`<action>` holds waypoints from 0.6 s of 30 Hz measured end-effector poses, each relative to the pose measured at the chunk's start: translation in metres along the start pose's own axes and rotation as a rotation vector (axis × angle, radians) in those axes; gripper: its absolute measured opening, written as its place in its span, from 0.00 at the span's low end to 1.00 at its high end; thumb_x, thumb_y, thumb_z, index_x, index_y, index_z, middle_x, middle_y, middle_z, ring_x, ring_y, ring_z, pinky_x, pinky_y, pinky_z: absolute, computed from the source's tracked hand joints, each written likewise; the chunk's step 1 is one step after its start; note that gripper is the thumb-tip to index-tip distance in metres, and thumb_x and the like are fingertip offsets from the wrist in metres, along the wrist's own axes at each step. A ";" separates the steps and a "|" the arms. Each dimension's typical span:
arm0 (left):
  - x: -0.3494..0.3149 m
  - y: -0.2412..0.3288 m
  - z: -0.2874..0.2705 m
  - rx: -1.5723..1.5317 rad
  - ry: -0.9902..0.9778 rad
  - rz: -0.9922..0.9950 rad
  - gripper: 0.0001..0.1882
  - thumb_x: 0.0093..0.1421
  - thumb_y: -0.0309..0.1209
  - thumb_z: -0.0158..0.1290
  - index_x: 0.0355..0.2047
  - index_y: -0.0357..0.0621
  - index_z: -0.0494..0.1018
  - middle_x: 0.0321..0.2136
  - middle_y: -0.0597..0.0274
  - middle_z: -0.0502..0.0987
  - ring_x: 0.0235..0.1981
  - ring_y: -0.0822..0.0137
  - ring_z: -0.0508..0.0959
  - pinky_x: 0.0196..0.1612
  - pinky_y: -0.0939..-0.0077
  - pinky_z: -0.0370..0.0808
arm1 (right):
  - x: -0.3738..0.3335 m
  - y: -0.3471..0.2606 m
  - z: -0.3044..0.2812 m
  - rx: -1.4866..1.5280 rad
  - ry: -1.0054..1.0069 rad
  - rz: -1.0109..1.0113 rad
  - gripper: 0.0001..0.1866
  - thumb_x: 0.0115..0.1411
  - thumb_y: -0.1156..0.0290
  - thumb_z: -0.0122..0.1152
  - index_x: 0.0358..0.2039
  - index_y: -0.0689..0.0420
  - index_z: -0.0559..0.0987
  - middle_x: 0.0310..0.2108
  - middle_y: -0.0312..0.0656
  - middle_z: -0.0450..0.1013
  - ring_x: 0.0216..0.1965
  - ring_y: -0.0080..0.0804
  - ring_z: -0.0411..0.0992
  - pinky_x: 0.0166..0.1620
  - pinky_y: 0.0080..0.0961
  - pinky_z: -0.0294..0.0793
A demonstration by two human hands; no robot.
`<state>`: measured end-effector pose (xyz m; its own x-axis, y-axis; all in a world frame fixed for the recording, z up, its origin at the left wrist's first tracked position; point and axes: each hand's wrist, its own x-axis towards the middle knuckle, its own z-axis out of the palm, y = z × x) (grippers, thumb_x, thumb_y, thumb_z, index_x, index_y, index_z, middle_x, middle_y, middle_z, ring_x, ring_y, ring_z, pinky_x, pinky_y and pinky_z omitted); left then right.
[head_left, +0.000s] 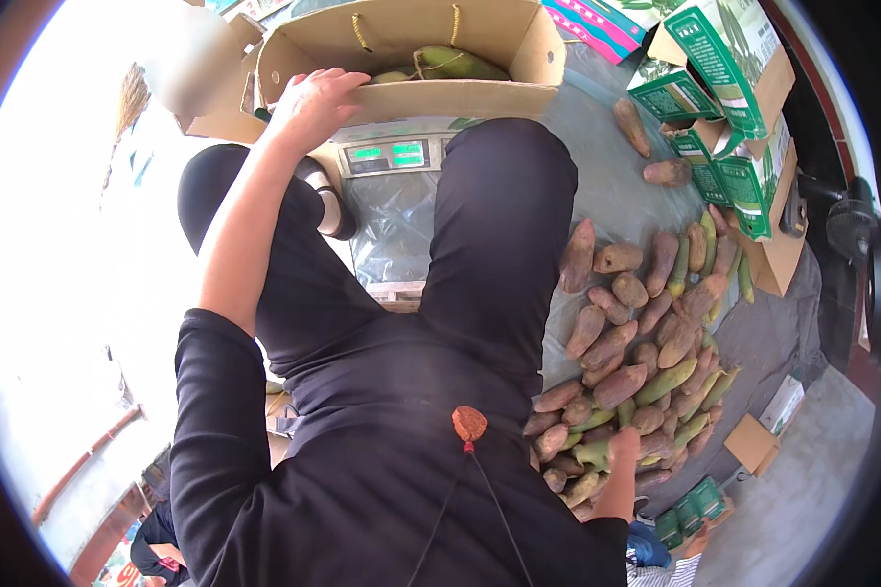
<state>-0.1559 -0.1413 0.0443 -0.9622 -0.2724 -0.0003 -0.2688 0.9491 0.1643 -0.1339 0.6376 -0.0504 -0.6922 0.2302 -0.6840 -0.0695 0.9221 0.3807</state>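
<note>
My left hand (315,106) rests on the near left rim of a cardboard box (431,104), fingers stretched out along the edge. Inside the box lie long green radish-like roots (460,65). Under the box, a scale (390,155) shows lit green displays between my knees. To my right, my right hand (624,448) reaches down into a heap of similar roots (619,386), some green, some muddy reddish-brown. A pale green root (594,453) lies right beside that hand. Its fingers are mostly hidden, so I cannot tell whether it grips anything.
Green printed cartons (729,83) stand stacked at the far right. Two loose roots (632,127) lie on plastic sheeting (587,108) near them. A fan (850,230) stands at the right edge. Other people (666,572) are partly visible low in view, one beside green boxes (693,509).
</note>
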 end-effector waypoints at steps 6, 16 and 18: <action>-0.012 -0.007 -0.007 -0.011 0.009 -0.049 0.21 0.51 0.27 0.54 0.47 0.50 0.72 0.38 0.60 0.75 0.44 0.58 0.74 0.50 0.64 0.68 | 0.004 -0.044 -0.129 0.518 0.325 -0.278 0.20 0.46 0.81 0.58 0.43 0.66 0.76 0.37 0.51 0.76 0.39 0.40 0.74 0.44 0.31 0.71; -0.011 -0.005 -0.016 -0.051 -0.042 -0.079 0.19 0.52 0.28 0.52 0.47 0.51 0.73 0.39 0.59 0.75 0.43 0.57 0.74 0.49 0.63 0.70 | -0.060 -0.191 -0.363 1.517 0.548 -0.839 0.22 0.63 0.74 0.48 0.57 0.66 0.64 0.56 0.47 0.63 0.54 0.34 0.66 0.53 0.34 0.69; -0.010 -0.003 -0.016 -0.100 -0.054 -0.089 0.18 0.53 0.28 0.51 0.46 0.49 0.73 0.39 0.59 0.75 0.42 0.56 0.75 0.46 0.63 0.72 | -0.070 -0.240 -0.396 1.566 0.506 -0.988 0.22 0.63 0.74 0.48 0.56 0.71 0.63 0.54 0.52 0.63 0.51 0.38 0.68 0.53 0.35 0.71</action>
<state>-0.1452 -0.1442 0.0593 -0.9365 -0.3433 -0.0719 -0.3500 0.9003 0.2590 -0.3533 0.2775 0.1524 -0.9508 -0.3051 0.0531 -0.0969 0.1305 -0.9867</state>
